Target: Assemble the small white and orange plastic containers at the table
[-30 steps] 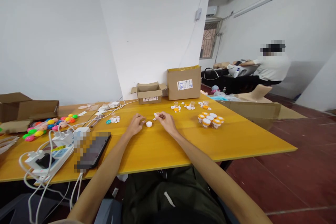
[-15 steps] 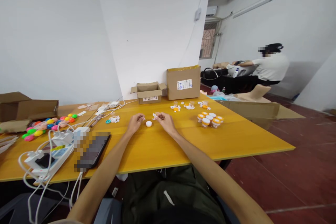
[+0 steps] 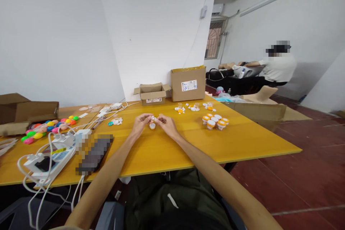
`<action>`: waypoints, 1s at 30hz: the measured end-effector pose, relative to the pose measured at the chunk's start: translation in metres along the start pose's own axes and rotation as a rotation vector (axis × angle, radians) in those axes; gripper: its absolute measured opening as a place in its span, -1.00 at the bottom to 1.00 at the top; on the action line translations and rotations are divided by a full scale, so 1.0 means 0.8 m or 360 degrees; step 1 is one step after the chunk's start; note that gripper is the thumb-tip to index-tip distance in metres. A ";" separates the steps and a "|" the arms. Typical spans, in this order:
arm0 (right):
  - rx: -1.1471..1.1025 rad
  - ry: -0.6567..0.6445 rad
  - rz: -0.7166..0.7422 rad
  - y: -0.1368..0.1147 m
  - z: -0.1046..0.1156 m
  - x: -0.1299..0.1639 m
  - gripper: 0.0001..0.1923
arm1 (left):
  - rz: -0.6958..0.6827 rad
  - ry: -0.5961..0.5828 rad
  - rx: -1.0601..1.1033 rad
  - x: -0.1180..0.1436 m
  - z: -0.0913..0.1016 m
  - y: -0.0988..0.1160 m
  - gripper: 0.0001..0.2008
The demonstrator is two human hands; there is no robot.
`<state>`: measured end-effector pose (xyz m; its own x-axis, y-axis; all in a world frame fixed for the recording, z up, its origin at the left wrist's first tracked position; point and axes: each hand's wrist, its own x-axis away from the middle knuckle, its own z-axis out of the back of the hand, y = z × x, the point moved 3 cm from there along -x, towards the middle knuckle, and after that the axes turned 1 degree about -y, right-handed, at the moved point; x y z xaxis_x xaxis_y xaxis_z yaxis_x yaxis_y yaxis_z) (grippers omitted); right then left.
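Note:
My left hand (image 3: 140, 123) and my right hand (image 3: 167, 124) meet at the middle of the table, both with fingers pinched. Small white plastic pieces (image 3: 153, 118) show between the fingertips of both hands. Their exact shape is too small to make out, and the fingers partly cover them. Just below the fingertips, on the table, stands a small round white cap with an orange rim (image 3: 152, 126). Neither hand appears to hold this cap.
Several white-and-orange lidded jars (image 3: 215, 121) stand to the right. Loose parts (image 3: 194, 108) lie behind them, near two cardboard boxes (image 3: 188, 85). Leftward are white rings (image 3: 116, 121), a phone (image 3: 95, 155), a power strip (image 3: 60, 158) with cables, and colourful plastic eggs (image 3: 51, 126). A person (image 3: 280, 65) sits far right.
My hands were apart, each with a small white piece at the fingertips. They have come together above the cap, bringing the pieces close.

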<state>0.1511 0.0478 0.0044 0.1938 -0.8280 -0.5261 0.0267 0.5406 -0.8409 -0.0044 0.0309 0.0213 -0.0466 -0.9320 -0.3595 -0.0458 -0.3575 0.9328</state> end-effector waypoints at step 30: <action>-0.0547 0.0001 -0.0348 0.000 0.000 0.001 -0.59 | -0.0219 -0.0075 -0.0433 0.003 -0.013 0.005 -0.75</action>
<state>0.1512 0.0468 0.0036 0.2193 -0.9182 -0.3299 -0.2623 0.2702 -0.9264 0.0058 0.0263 0.0245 -0.1050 -0.8723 -0.4776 0.2136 -0.4888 0.8458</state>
